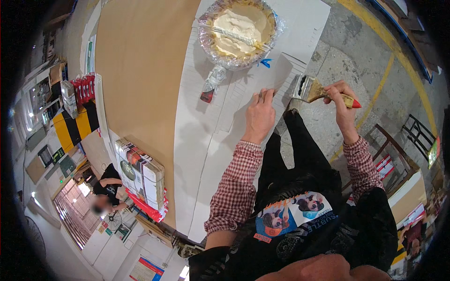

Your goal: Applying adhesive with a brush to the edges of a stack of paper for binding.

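Observation:
My left hand (260, 115) lies flat, fingers together, on a stack of white card sheets (206, 117) on a long brown table (140, 65). My right hand (341, 99) grips a wide paintbrush (315, 91) by its wooden, red-tipped handle, with the bristles just off the right edge of the sheets. A round bowl (240, 29) lined with clear plastic holds pale, creamy paste at the far end of the sheets, with a stick lying across it.
A stack of printed boxes (143, 175) sits on the table's near left edge. A person in black (107, 189) stands beyond it. Wooden frames (389, 154) and cartons stand on the concrete floor at right, which has yellow lines (384, 75).

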Demonstrator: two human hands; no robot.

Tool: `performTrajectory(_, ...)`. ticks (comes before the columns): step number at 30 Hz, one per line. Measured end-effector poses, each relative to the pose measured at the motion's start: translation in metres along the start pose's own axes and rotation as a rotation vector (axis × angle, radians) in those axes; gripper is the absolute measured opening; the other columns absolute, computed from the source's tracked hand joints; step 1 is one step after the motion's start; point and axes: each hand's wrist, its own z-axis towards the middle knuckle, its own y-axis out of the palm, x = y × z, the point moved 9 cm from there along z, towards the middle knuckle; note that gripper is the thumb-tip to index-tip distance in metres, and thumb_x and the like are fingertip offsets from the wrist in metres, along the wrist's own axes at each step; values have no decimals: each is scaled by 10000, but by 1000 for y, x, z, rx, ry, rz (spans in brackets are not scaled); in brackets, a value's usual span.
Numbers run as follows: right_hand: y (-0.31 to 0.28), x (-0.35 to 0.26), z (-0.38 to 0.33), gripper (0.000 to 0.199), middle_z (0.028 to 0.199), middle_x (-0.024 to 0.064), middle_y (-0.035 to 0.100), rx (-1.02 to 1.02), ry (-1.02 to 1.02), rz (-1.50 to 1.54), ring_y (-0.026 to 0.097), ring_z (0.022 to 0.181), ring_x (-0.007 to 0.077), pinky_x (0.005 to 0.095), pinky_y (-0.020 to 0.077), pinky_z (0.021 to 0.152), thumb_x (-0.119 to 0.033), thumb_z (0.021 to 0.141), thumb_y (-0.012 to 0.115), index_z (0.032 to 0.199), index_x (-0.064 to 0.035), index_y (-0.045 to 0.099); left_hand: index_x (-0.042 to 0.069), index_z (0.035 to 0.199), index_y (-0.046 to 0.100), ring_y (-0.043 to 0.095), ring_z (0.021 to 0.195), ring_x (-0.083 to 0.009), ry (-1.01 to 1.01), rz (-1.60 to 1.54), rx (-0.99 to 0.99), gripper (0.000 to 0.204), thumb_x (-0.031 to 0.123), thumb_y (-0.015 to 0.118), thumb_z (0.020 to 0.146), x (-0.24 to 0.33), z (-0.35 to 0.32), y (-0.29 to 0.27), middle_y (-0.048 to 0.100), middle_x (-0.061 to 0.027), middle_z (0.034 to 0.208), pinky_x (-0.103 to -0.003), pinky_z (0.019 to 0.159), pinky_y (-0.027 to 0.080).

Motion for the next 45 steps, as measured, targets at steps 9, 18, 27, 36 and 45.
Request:
performTrajectory(9, -1, -9, 7, 165, 787, 77, 581, -42, -78, 35, 555, 598, 98, 225, 466, 531, -75, 876, 566, 739, 16, 573, 48, 1236, 460, 506, 1127, -405, -70, -36, -95, 487, 39, 575, 763, -5, -1, 7, 539, -175, 1246, -415, 849, 512)
performTrajectory(18, 2, -7, 11, 172, 781, 90, 581, -105, -9, 11, 564, 596, 111, 229, 471, 536, -73, 876, 559, 737, 26, 579, 39, 1218, 479, 544, 1060, -364, -50, -24, -32, 465, 4, 544, 758, -2, -4, 3, 561, -186, 1206, -408, 837, 494)
performTrajectory(27, 1, -7, 22, 155, 776, 89, 575, -128, 14, -35, 569, 597, 117, 234, 476, 538, -65, 870, 560, 746, 25, 583, 54, 1244, 491, 514, 1122, -398, -74, -17, -32, 487, 22, 542, 761, -1, -4, 4, 555, -185, 1239, -419, 892, 475)
performTrajectory(36, 4, -7, 30, 156, 797, 97, 587, -169, 49, -56, 562, 582, 110, 238, 471, 533, -64, 870, 560, 746, 29, 579, 67, 1247, 498, 522, 1129, -405, -94, -43, -23, 475, 36, 544, 775, -4, -4, 3, 557, -189, 1242, -426, 897, 474)
performTrajectory(45, 1, -14, 37, 159, 779, 91, 576, -207, -9, -65, 567, 608, 115, 231, 474, 520, -60, 864, 554, 735, 31, 575, 90, 1241, 510, 510, 1150, -419, -136, -36, -9, 467, 52, 543, 777, -5, -6, 4, 563, -180, 1243, -418, 912, 470)
